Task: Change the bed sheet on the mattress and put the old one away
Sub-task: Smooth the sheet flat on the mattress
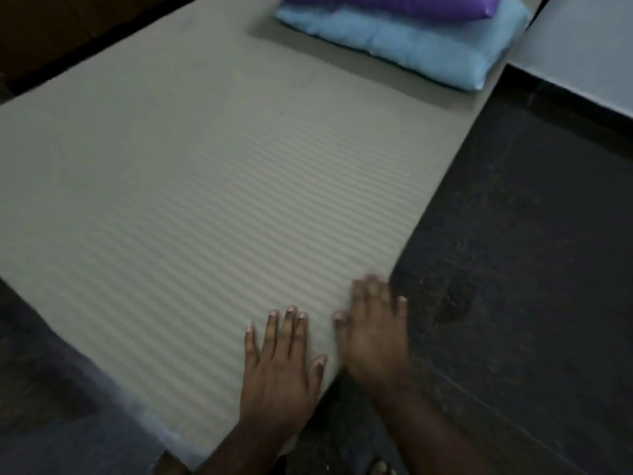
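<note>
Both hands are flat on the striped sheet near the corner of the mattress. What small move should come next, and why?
Probably slide the right hand outward over the side edge, to smooth the striped sheet down at this corner. The left hand lies flat beside it and can pin the cloth. The sheet already looks flat up to the blue pillow.

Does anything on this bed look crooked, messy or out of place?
Nothing much stands out. The striped sheet lies flat and smooth, with both hands pressing it near the right edge: left hand, right hand. A purple pillow sits stacked on a blue pillow at the far end. The picture is blurry, so small wrinkles could be missed.
</note>
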